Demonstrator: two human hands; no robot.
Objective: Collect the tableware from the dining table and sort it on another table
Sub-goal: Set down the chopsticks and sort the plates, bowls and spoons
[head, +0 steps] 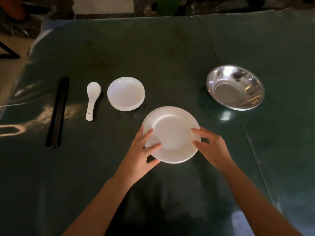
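Observation:
A white plate (172, 133) lies near the middle of the dark green table (153, 57), seemingly on top of another plate. My left hand (141, 155) grips its left rim, thumb under the near edge and fingers on top. My right hand (211, 147) touches the right rim with its fingers spread. A stack of small white dishes (125, 93) sits behind and to the left. Left of that lies a white ceramic spoon (92, 99), then a bundle of black chopsticks (58, 111). A shiny steel bowl (235, 87) stands at the right.
The table's far edge runs along the top of the view, with a green plant (167, 5) and dark furniture behind it. The left edge drops to a pale floor (8, 68). A seam in the table cover (252, 142) runs down the right side.

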